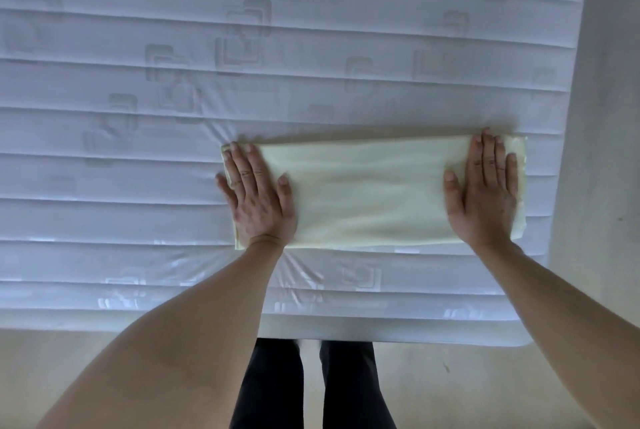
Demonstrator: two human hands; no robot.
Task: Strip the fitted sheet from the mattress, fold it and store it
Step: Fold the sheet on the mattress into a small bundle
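Now my left hand [258, 198] and right hand [485, 193] press flat, fingers straight, on the folded sheet [370, 193] atop the mattress [138, 116]; both sheet ends partly covered.

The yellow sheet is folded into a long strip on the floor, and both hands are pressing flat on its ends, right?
Not quite. The folded yellow sheet lies on the bare mattress, not on the floor, as the head view shows. The rest holds: it is a long strip, with the left hand and right hand pressing flat on its ends.
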